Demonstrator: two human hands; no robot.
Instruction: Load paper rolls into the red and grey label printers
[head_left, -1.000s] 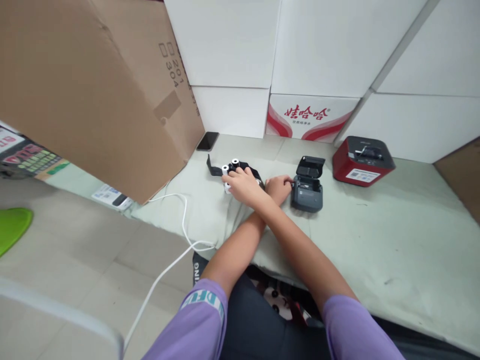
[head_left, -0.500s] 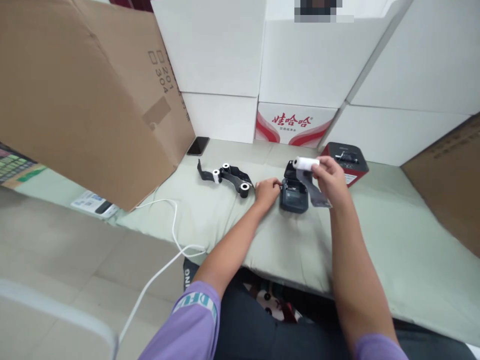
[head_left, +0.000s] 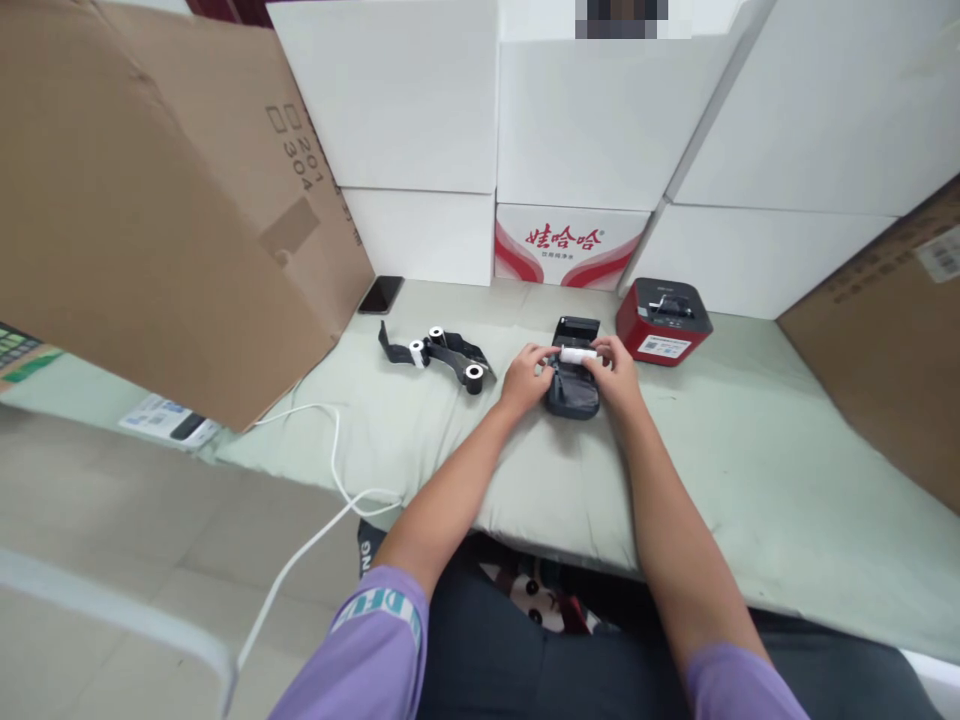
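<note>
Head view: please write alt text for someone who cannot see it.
Left hand and right hand hold a white roll at an open dark device on a table. Three more rolls lie left, a red-sided box right.

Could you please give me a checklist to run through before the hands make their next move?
1. Lid of the dark device open: ok.
2. White roll in the fingers of the right hand: ok.
3. Left hand firmly gripping the roll's left end: cannot tell.
4. Roll resting on the device's inner floor: cannot tell.
5. Three other rolls apart from the device: ok.
6. Red-and-black box apart from the device: ok.
</note>
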